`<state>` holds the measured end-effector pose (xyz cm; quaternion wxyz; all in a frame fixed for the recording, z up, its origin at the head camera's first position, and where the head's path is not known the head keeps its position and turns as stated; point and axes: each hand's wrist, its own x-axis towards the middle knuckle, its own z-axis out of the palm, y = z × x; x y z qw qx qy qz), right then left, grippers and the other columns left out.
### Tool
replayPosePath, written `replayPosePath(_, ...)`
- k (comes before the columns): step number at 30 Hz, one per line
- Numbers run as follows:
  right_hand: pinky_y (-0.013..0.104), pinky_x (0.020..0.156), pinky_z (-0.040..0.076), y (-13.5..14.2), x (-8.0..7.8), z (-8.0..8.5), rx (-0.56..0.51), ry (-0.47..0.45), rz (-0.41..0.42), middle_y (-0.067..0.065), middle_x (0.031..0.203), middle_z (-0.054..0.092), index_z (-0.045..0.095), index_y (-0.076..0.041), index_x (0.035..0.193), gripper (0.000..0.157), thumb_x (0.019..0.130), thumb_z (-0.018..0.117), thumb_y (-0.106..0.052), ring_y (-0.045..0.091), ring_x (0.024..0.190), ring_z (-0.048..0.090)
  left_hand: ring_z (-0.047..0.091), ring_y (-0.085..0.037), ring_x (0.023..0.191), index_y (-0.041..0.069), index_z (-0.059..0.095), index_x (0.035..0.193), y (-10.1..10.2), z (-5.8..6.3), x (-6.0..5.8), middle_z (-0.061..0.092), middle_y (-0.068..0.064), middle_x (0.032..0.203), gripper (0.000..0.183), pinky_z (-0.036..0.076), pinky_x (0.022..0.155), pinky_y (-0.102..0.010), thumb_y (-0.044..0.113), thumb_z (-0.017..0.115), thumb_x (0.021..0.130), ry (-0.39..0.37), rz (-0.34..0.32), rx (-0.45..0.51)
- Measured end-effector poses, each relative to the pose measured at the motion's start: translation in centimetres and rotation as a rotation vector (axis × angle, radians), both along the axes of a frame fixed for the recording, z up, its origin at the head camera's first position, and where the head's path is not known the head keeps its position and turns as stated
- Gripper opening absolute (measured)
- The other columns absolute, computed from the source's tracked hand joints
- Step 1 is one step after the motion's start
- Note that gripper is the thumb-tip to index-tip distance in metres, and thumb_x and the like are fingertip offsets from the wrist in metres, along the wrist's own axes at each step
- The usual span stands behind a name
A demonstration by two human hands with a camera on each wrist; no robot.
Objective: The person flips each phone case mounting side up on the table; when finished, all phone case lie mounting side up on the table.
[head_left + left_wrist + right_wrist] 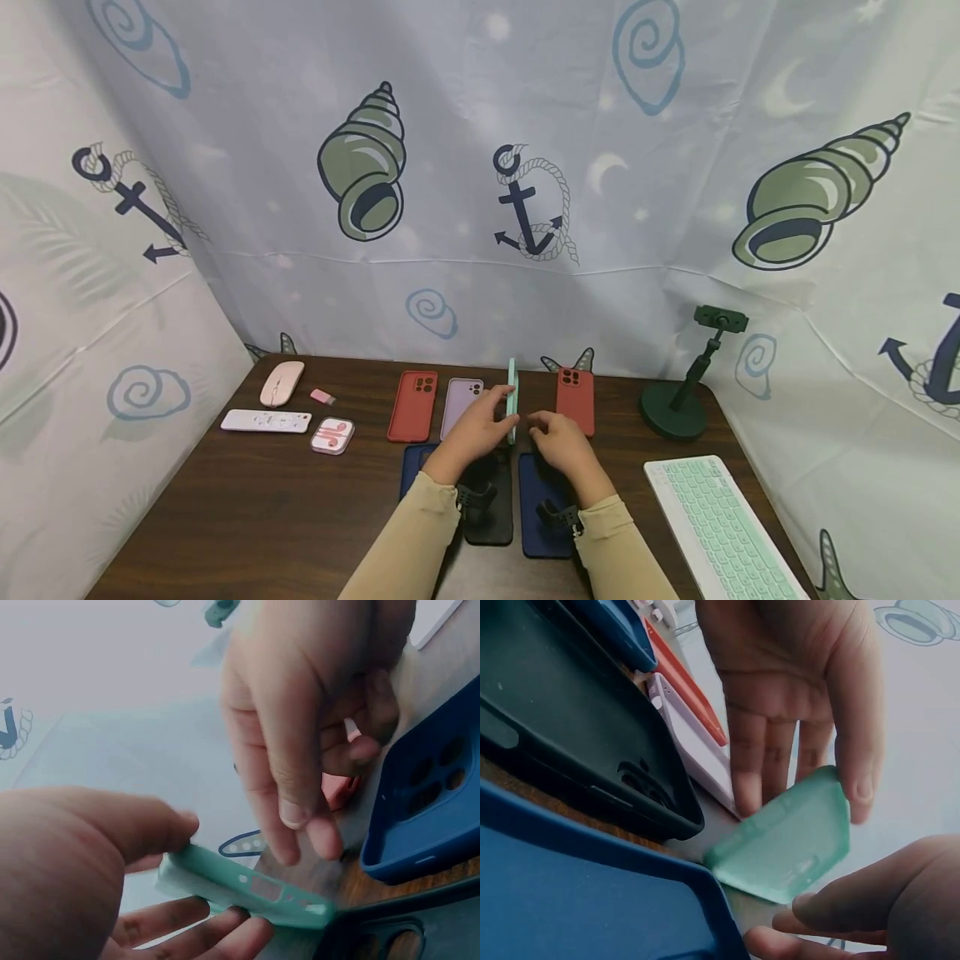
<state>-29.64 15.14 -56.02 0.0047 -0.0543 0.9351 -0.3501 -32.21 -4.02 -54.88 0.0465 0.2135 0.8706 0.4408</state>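
My left hand (471, 429) pinches a mint-green phone case (513, 387) between thumb and fingers, tilted up on its edge above the table. In the right wrist view the hollow inside of the case (795, 840) faces that camera. Close to its right side is my right hand (562, 446), fingers loosely bent and holding nothing. Below the hands lie a black phone case (491, 521) and a dark blue one (542, 525). Another blue case (410, 468) is partly hidden by the left arm. Behind are a lilac case (456, 402) and two red cases, left (411, 408) and right (576, 404).
Leftward on the brown table (247, 500) are a mouse (282, 383), a white remote (266, 421), a small pink stick (322, 397) and an earphone box (332, 436). Toward the right are a green stand (675, 410) and a mint-keyed keyboard (723, 525). A printed curtain (450, 275) hangs behind.
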Motion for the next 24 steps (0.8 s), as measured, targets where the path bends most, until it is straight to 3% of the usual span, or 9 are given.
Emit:
replayPosePath(4, 0.052, 0.093, 0.053, 0.0, -0.1, -0.1, -0.01, -0.014, 0.006, 0.012, 0.12, 0.073, 0.07, -0.006, 0.125, 0.029, 0.099, 0.063, -0.017, 0.031, 0.111, 0.068, 0.067, -0.028, 0.108, 0.008, 0.048, 0.148, -0.2, 0.3, 0.0, 0.057, -0.02, 0.138, 0.051, 0.056, 0.084, -0.042, 0.02, 0.064, 0.101, -0.024, 0.019, 0.025)
replayPosePath(9, 0.049, 0.09, 0.055, 0.0, 0.0, -0.2, -0.018, -0.029, 0.007, 0.01, 0.118, 0.074, 0.069, -0.007, 0.128, 0.03, 0.1, 0.062, -0.017, 0.026, 0.107, 0.069, 0.066, -0.03, 0.11, 0.004, 0.051, 0.145, -0.4, 0.1, -0.3, 0.059, -0.021, 0.134, 0.049, 0.056, 0.086, -0.044, 0.018, 0.064, 0.101, -0.051, 0.048, -0.014)
replayPosePath(16, 0.048, 0.089, 0.054, 0.0, 0.0, -0.1, -0.007, -0.019, 0.018, 0.01, 0.119, 0.074, 0.069, -0.007, 0.129, 0.031, 0.1, 0.061, -0.016, 0.025, 0.106, 0.069, 0.067, -0.025, 0.102, 0.005, 0.055, 0.141, -0.7, -1.0, -0.9, 0.063, -0.016, 0.13, 0.048, 0.055, 0.083, -0.041, 0.017, 0.07, 0.096, -0.014, 0.108, -0.147)
replayPosePath(24, 0.053, 0.098, 0.051, 0.0, 0.2, 0.0, -0.008, -0.002, 0.037, 0.014, 0.127, 0.07, 0.068, -0.005, 0.129, 0.032, 0.1, 0.061, -0.014, 0.033, 0.12, 0.064, 0.059, -0.037, 0.119, 0.004, 0.066, 0.129, -0.7, -1.4, -0.6, 0.065, -0.019, 0.127, 0.042, 0.047, 0.101, -0.051, 0.029, 0.071, 0.096, 0.108, 0.137, -0.383)
